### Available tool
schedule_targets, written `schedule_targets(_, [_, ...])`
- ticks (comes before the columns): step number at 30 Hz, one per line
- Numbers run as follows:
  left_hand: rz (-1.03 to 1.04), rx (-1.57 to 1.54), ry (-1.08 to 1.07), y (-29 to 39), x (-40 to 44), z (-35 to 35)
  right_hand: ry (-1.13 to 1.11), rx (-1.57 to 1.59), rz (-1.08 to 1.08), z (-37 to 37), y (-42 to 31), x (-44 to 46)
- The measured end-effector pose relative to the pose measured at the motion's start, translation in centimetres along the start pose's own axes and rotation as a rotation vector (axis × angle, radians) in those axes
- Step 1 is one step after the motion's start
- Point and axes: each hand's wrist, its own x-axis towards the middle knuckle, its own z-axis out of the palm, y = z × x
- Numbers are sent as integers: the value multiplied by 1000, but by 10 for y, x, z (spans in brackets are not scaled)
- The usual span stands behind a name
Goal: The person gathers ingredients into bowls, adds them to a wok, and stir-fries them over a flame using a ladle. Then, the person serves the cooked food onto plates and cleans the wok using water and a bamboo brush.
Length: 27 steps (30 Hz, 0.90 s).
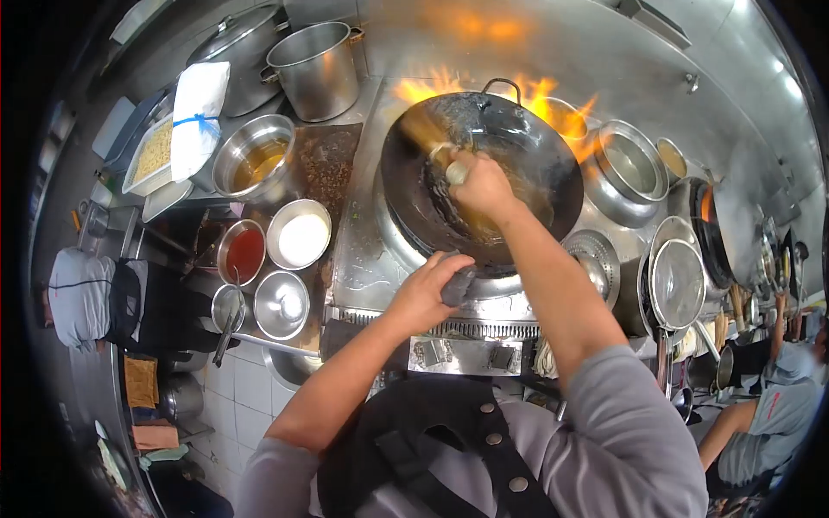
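Flames rise behind a large black wok [553, 173], which has some liquid in its bottom. At its near edge my left hand [429, 292] is closed around a dark folded cloth [458, 283] pressed against the rim. My right hand [482, 183] reaches over the wok, its fingers wrapped round the handle of a brush [423, 131]. The brush's bristles are blurred and lie near the wok's upper left wall.
Left are a pot of yellowish liquid [253, 155], a bowl of red sauce [242, 252], a bowl of white contents [302, 236] and a tall pot [318, 73]. Right are a metal basin [632, 164] and a strainer [679, 283]. People stand at both sides.
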Motion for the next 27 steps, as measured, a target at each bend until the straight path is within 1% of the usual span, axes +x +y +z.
schedule_targets(2, [0, -13, -30, 1, 5, -3, -382, 15, -267, -62, -15, -29])
schedule_targets(4, [-20, -6, -21, 4, 6, 0, -673, -24, -353, -135, -18, -47])
schedule_targets(5, [-51, -28, -15, 3, 4, 2, -674, -22, -361, -156, -8, -42])
schedule_targets(7, [-102, -48, -8, 1, 1, 7, -832, -49, -441, -175, 13, -29])
schedule_targets(9, [-62, -51, 53, 1, 2, 11, -831, -116, -330, -130, 15, 4])
schedule_targets(11, [-100, -40, 65, 8, -1, 13, -492, -91, -173, -66, 20, 24])
schedule_targets(12, [-127, -36, 74, 10, 0, 14, -492, -91, -172, -60, 11, 23])
schedule_targets(14, [-122, -17, 62, 10, -3, 16, -414, -198, -193, -63, -10, 8])
schedule_targets(15, [-140, -68, 113, 14, -6, 17, -420, -200, -189, -80, -10, -7])
schedule_targets(16, [-161, -115, 168, 20, -9, 14, -625, -287, -311, -120, -25, -25])
schedule_targets(17, [-211, -193, 215, 28, -19, 9, -826, -372, -441, -144, -31, -29])
schedule_targets(18, [-220, -187, 221, 22, -29, 7, -829, -364, -451, -148, -25, -24])
schedule_targets(20, [-593, -793, 487, 8, -50, 5, -823, -438, -299, -149, -11, -13])
schedule_targets(21, [-724, -1147, 469, 2, -51, 1, -763, -478, -238, -127, 5, 4])
schedule_targets(22, [-724, -1144, 471, 8, -43, -2, -699, -517, -180, -94, 23, 23])
schedule_targets(24, [-937, -1276, 450, 24, -22, -11, -501, -351, -57, -46, 35, 32])
schedule_targets(25, [-914, -1282, 445, 26, -9, -2, -450, -302, -57, -31, 31, 26])
schedule_targets(26, [-845, -1442, 433, 16, 0, 14, -406, -254, -51, -23, 29, 12])
schedule_targets(27, [-764, -1423, 468, 11, 11, 31, -395, -143, -133, -29, 26, -2])
